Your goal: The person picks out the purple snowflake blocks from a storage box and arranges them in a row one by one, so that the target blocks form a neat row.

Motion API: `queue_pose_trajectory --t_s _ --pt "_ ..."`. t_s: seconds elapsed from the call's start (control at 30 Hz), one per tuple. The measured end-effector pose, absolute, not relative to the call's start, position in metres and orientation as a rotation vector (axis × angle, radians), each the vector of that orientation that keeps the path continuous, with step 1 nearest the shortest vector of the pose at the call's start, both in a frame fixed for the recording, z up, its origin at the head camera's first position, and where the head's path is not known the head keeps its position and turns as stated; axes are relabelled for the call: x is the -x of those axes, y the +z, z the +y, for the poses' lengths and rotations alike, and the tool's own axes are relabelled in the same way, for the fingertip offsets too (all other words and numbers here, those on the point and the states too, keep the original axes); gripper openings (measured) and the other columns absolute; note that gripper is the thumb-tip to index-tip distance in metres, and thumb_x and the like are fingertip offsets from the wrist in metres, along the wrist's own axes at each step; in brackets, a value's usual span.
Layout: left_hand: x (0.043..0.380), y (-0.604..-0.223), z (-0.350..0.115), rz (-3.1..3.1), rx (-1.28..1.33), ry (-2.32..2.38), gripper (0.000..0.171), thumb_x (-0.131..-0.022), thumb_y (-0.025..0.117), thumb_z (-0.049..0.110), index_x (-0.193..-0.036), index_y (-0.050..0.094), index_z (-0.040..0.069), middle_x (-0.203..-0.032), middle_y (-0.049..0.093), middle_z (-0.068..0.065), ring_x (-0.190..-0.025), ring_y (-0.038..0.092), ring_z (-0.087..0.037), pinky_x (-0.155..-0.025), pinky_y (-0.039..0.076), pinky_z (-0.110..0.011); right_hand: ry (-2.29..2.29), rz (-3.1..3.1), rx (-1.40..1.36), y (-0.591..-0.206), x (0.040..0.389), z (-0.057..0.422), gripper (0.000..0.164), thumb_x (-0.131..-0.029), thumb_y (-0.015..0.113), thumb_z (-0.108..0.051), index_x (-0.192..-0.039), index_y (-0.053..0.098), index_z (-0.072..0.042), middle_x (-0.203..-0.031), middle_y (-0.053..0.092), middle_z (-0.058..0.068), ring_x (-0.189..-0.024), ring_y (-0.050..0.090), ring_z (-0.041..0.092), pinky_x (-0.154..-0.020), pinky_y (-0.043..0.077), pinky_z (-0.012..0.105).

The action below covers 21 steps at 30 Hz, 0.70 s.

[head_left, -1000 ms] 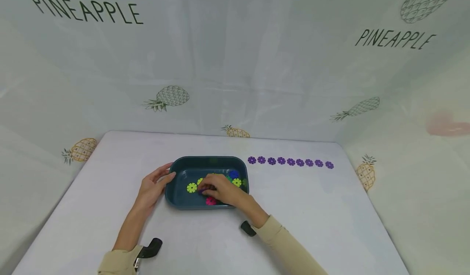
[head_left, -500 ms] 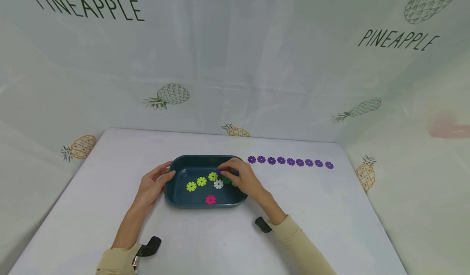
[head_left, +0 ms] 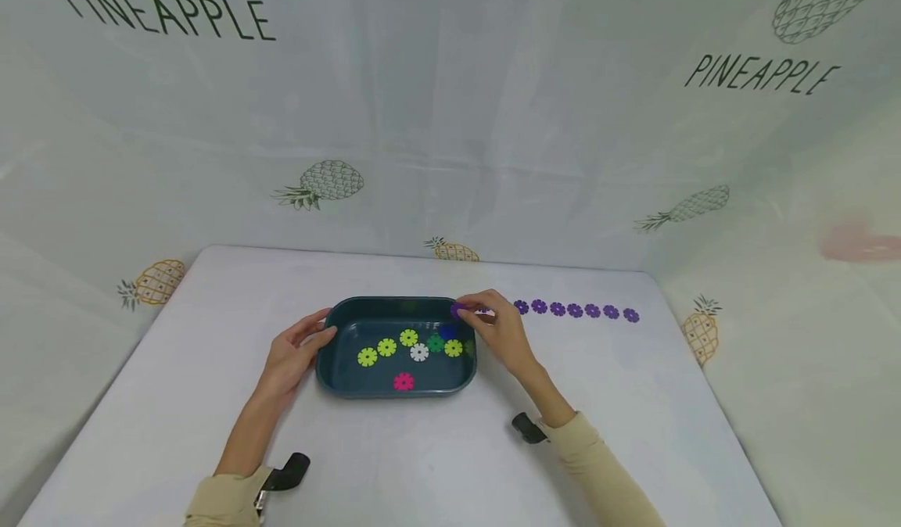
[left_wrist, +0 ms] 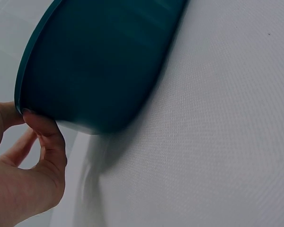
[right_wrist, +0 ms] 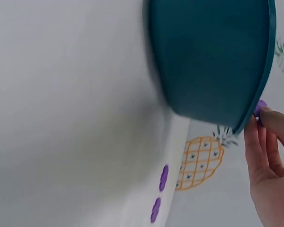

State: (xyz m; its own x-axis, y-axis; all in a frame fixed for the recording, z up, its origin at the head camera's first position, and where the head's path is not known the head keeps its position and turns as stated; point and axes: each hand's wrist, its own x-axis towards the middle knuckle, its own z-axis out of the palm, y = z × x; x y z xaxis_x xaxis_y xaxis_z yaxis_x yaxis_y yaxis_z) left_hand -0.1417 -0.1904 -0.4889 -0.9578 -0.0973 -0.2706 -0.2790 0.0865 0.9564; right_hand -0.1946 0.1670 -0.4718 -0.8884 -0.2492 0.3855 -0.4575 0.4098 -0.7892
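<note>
A dark teal tray (head_left: 345,378) stands on the white table. My left hand (head_left: 287,361) pinches the tray's left rim between thumb and fingers, which the left wrist view shows close up. Over the tray's far right corner, my right hand (head_left: 503,335) pinches a purple flower-shaped disc (head_left: 457,310) by its edge. Inside the tray lie several yellow flower discs (head_left: 386,347), a white one (head_left: 418,353), a green one (head_left: 436,343), a blue one (head_left: 447,331) and a pink one (head_left: 403,381). My right fingers partly cover the left end of the purple row.
A row of several purple flower discs (head_left: 575,310) runs right from the tray along the table's (head_left: 394,464) far side. Behind it hangs a pale cloth (head_left: 450,120) printed with pineapples. A black device (head_left: 287,472) sits at my left wrist, another black device (head_left: 528,428) at my right.
My right hand has lifted a purple disc from among the tray's pieces and carried it right to the far right corner. The left hand still holds the rim.
</note>
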Motion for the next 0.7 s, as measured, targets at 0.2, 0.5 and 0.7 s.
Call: queue_pose_trajectory --t_s 0.2,0.5,0.7 --pt "0.142 -0.489 -0.19 2.214 0.385 1.995 0.061 -0.1 0.071 0.034 -0.154 0.05 0.017 -0.136 0.051 -0.006 -0.097 0.052 -0.009 -0.074 0.046 -0.02 1.483 -2.398 -0.546 -0.474 0.199 0.188 0.022 -0.094 0.076 -0.01 -0.116 0.076 -0.008 -0.107 0.07 0.01 -0.098 0.068 0.026 -0.088 0.058 0.04" --pt "0.141 -0.488 -0.19 2.212 0.38 2.004 0.061 -0.099 0.071 0.035 -0.153 0.05 0.016 -0.137 0.049 -0.007 -0.1 0.052 -0.01 -0.074 0.047 -0.02 1.395 -2.409 -0.399 -0.475 0.205 0.224 0.021 -0.094 0.076 -0.011 -0.115 0.076 -0.008 -0.107 0.072 0.008 -0.097 0.068 0.022 -0.081 0.053 0.017" --pt "0.14 -0.487 -0.19 2.198 0.381 2.021 0.06 -0.099 0.071 0.035 -0.152 0.051 0.015 -0.134 0.05 -0.006 -0.098 0.053 -0.009 -0.074 0.047 -0.02 1.449 -2.396 -0.279 -0.476 0.208 0.249 0.024 -0.094 0.076 -0.012 -0.117 0.074 -0.005 -0.109 0.072 0.013 -0.097 0.069 0.025 -0.078 0.051 0.014"
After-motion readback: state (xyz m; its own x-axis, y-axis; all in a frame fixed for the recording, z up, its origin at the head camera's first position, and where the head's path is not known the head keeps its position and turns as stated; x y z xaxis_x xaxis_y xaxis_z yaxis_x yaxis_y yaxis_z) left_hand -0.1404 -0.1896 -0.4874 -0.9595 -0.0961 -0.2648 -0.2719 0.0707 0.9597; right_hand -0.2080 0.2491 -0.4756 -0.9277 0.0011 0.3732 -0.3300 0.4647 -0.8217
